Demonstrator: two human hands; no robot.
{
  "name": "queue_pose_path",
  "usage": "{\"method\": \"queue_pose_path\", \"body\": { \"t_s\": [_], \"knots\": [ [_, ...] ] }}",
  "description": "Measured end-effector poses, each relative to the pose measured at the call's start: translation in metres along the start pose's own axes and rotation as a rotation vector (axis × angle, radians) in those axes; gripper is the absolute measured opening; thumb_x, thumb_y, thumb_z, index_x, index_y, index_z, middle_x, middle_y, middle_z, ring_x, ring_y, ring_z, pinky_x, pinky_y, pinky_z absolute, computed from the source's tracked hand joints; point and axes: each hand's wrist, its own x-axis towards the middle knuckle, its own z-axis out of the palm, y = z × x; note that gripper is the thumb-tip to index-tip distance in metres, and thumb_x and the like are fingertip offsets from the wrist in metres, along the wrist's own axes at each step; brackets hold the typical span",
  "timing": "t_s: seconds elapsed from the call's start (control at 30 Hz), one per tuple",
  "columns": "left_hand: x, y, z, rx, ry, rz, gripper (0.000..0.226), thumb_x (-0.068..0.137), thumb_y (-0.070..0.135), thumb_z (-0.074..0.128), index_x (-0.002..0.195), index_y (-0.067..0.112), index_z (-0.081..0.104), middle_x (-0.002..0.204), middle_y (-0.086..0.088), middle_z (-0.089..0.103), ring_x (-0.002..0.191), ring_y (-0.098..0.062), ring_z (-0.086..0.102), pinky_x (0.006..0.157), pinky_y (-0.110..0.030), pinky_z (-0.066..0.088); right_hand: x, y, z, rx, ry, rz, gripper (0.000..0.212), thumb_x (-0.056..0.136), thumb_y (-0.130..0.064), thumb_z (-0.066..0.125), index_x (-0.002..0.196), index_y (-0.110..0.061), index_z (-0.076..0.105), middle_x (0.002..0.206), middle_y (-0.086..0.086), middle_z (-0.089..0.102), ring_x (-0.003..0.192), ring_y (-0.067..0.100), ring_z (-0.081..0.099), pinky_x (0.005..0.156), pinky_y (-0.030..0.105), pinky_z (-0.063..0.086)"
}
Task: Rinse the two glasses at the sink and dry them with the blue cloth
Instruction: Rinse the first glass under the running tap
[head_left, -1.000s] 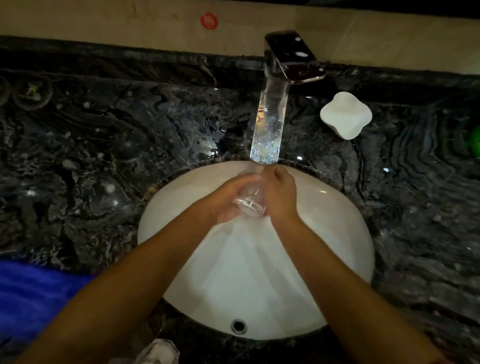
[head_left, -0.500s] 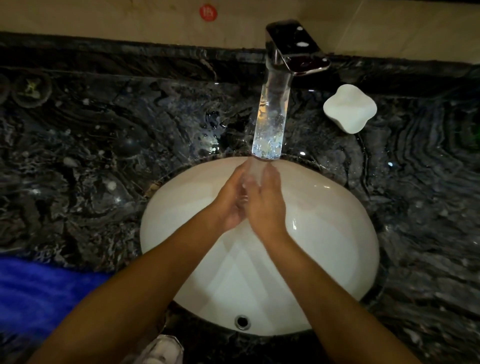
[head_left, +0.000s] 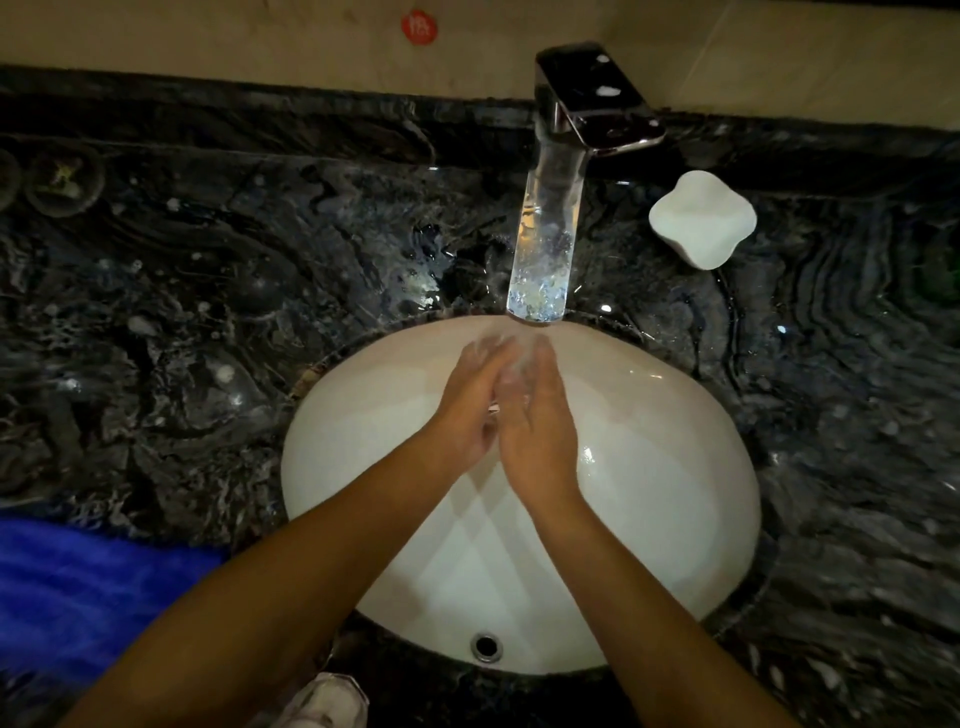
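Both hands, left hand (head_left: 470, 410) and right hand (head_left: 535, 426), clasp a barely visible glass (head_left: 511, 371) under the tap (head_left: 545, 244); turning it slowly should rinse every side. The blue cloth (head_left: 78, 587) waits on the table (head_left: 182, 312).

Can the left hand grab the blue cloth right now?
Probably not yet. The left hand is pressed around the glass under the tap, together with the right hand. The blue cloth lies uncovered on the counter on that side, so once freed it likely could.
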Motion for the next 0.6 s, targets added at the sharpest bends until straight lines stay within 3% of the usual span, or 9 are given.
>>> {"method": "queue_pose_path", "body": {
  "t_s": [0.1, 0.2, 0.27, 0.4, 0.47, 0.53, 0.6],
  "knots": [
    [0.003, 0.001, 0.003, -0.029, 0.097, 0.047, 0.044, 0.081, 0.03, 0.08, 0.114, 0.007, 0.062, 0.101, -0.015, 0.07, 0.09, -0.029, 0.068, 0.074, -0.037, 0.056, 0.015, -0.001, -0.008, 0.008, 0.016, 0.056, 0.06, 0.102, -0.054, 0.039, 0.157, -0.031, 0.037, 0.142, 0.003, 0.064, 0.121, 0.023, 0.065, 0.1, 0.04, 0.054],
    [0.004, 0.006, 0.003, -0.131, 0.158, 0.032, 0.038, 0.09, 0.026, 0.08, 0.116, 0.007, 0.06, 0.09, -0.012, 0.065, 0.082, -0.026, 0.061, 0.071, -0.035, 0.052, 0.027, -0.002, -0.009, 0.108, 0.018, 0.123, 0.068, 0.097, -0.06, 0.058, 0.152, -0.025, 0.041, 0.141, 0.001, 0.063, 0.115, 0.016, 0.064, 0.089, 0.023, 0.052],
    [0.003, 0.005, 0.003, -0.176, 0.172, 0.034, 0.046, 0.09, 0.028, 0.08, 0.124, 0.003, 0.062, 0.095, -0.014, 0.065, 0.084, -0.024, 0.062, 0.076, -0.034, 0.054, 0.03, -0.002, -0.012, 0.108, 0.039, 0.119, 0.073, 0.094, -0.062, 0.062, 0.152, -0.024, 0.041, 0.142, -0.003, 0.062, 0.111, 0.011, 0.062, 0.077, 0.011, 0.043],
    [-0.003, 0.0, 0.003, -0.2, 0.21, 0.069, 0.053, 0.077, 0.037, 0.086, 0.111, -0.001, 0.071, 0.099, -0.016, 0.071, 0.094, -0.029, 0.069, 0.097, -0.043, 0.056, 0.025, 0.007, -0.018, -0.007, 0.057, 0.03, 0.067, 0.098, -0.063, 0.056, 0.152, -0.027, 0.041, 0.139, -0.001, 0.065, 0.117, 0.018, 0.067, 0.086, 0.027, 0.047],
    [-0.003, 0.002, -0.002, -0.173, 0.17, 0.06, 0.055, 0.075, 0.044, 0.083, 0.108, 0.001, 0.073, 0.112, -0.017, 0.074, 0.105, -0.032, 0.072, 0.105, -0.045, 0.055, 0.023, 0.007, -0.018, 0.005, 0.001, -0.005, 0.07, 0.095, -0.065, 0.058, 0.151, -0.028, 0.041, 0.146, -0.003, 0.059, 0.118, 0.012, 0.063, 0.087, 0.023, 0.045],
    [0.0, 0.006, -0.011, -0.071, 0.132, 0.027, 0.053, 0.084, 0.047, 0.076, 0.104, 0.0, 0.066, 0.109, -0.017, 0.071, 0.106, -0.031, 0.069, 0.107, -0.046, 0.053, 0.027, -0.001, -0.018, 0.0, -0.037, -0.039, 0.064, 0.086, -0.072, 0.06, 0.134, -0.032, 0.05, 0.133, -0.007, 0.06, 0.101, 0.0, 0.061, 0.076, 0.016, 0.042],
    [0.004, 0.008, -0.018, 0.035, 0.142, 0.021, 0.04, 0.096, 0.042, 0.066, 0.098, 0.002, 0.064, 0.09, -0.014, 0.069, 0.091, -0.025, 0.069, 0.092, -0.042, 0.057, 0.036, -0.009, -0.021, -0.016, -0.093, -0.019, 0.053, 0.072, -0.076, 0.061, 0.104, -0.035, 0.052, 0.106, -0.012, 0.064, 0.086, -0.003, 0.061, 0.068, 0.023, 0.046]
  ]
}}
